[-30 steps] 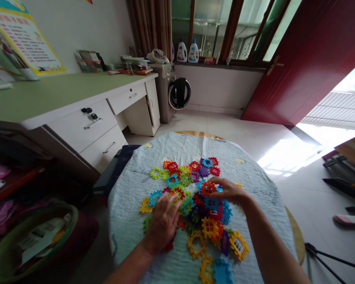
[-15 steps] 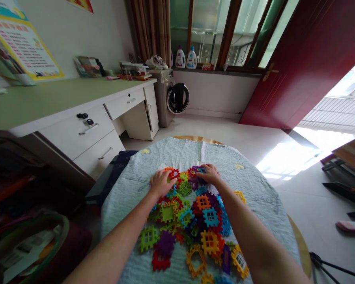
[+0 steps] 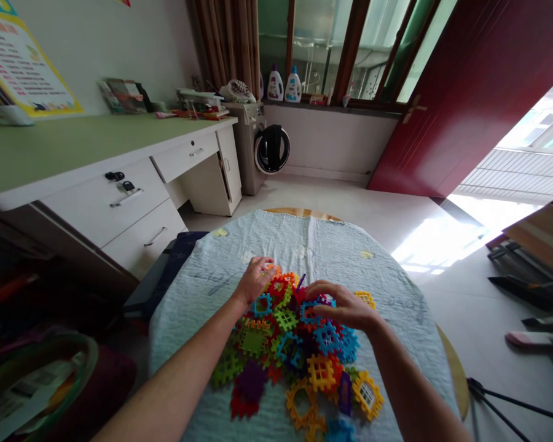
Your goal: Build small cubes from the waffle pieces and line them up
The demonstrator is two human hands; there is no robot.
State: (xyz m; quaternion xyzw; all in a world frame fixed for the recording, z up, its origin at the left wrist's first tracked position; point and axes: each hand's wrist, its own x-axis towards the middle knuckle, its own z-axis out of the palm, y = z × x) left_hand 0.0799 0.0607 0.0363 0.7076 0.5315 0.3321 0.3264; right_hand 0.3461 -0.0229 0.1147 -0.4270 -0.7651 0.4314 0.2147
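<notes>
A heap of colourful plastic interlocking tiles lies on a round table covered with a pale blue cloth. My left hand rests on the far left edge of the heap, fingers curled over orange and red tiles. My right hand lies over the heap's right side, fingers spread flat across blue and red tiles. Yellow, orange and purple tiles sit nearest to me.
A green-topped desk with white drawers stands at the left. A small washing machine and detergent bottles are at the back under the window. A red door is open at the right. A green basket sits at lower left.
Both hands have pulled back toward me from the far edge of the heap, dragging tiles closer together. The camera view has shifted slightly.
</notes>
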